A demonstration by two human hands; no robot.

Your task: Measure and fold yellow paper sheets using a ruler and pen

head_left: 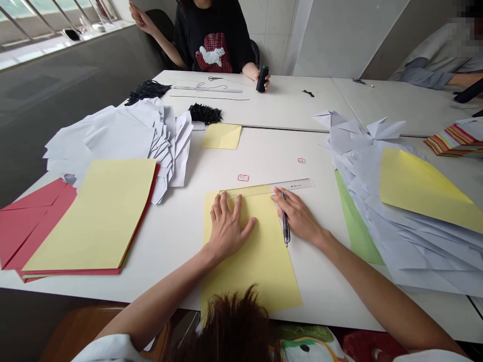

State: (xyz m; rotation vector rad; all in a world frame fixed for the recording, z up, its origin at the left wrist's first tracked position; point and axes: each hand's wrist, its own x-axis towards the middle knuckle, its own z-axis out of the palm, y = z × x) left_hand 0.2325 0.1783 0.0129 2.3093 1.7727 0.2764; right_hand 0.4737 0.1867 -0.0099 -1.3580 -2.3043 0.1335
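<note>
Head view, left hand (229,221) spread open on clear plastic ruler (302,184), right hand (300,216) gripping slim pen (286,226), yellow sheet (256,266) beneath, red-bordered labels (243,178) farther, unreadably small.

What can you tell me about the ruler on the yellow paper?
The ruler is straight, thin and see-through, seemingly plastic, with fine markings along its far edge and small dark print near its right end. It lies flat and slightly slanted, its right end farther from the person. It crosses the top of the yellow paper and runs on over the white table. Fingers of the left hand and right hand rest on it.
</note>
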